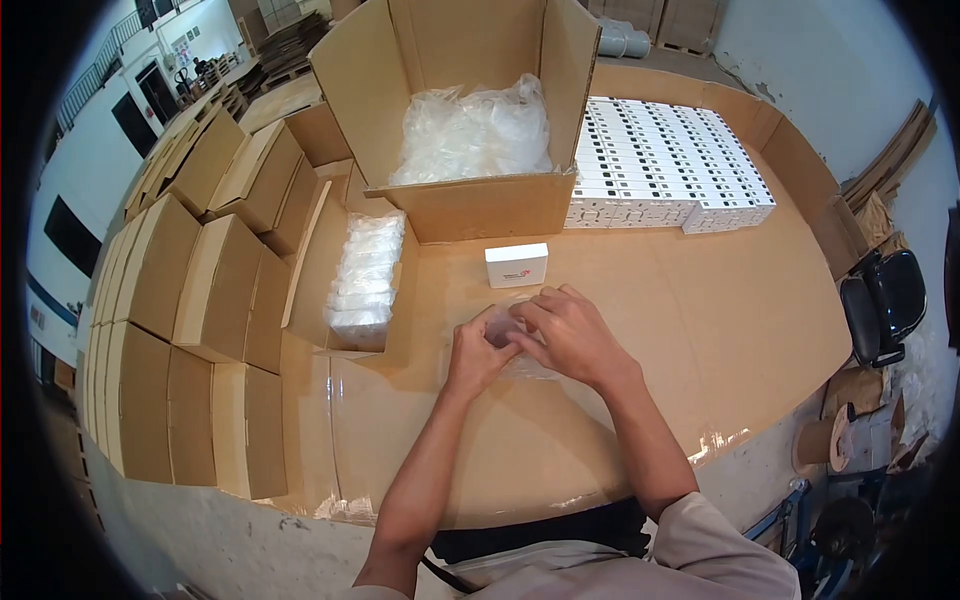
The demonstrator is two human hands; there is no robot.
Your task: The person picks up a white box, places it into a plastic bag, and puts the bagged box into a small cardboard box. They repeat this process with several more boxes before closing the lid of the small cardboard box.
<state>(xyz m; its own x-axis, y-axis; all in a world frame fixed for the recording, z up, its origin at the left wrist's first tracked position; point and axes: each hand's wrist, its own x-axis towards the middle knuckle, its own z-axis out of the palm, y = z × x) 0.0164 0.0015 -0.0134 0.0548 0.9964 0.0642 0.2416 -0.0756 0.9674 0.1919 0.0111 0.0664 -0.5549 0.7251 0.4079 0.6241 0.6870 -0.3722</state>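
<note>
Between my hands is a clear plastic bag (538, 371), its mouth held near the fingertips and its lower part lying toward the table. My left hand (476, 350) is closed on the bag's left edge. On the other side, my right hand (572, 335) pinches the bag with bent fingers. A small white box (517, 267) with a red mark on its front stands upright just beyond my hands, touched by neither. To the left, an open carton (400, 330) holds a row of white boxes wrapped in clear plastic (365, 270).
A tall open carton (480, 208) full of clear plastic bags (475, 130) stands at the back. Stacked white boxes (670, 160) with printed labels fill the back right. Brown cartons (145, 400) are piled along the left. A black chair (885, 305) is beyond the table's right edge.
</note>
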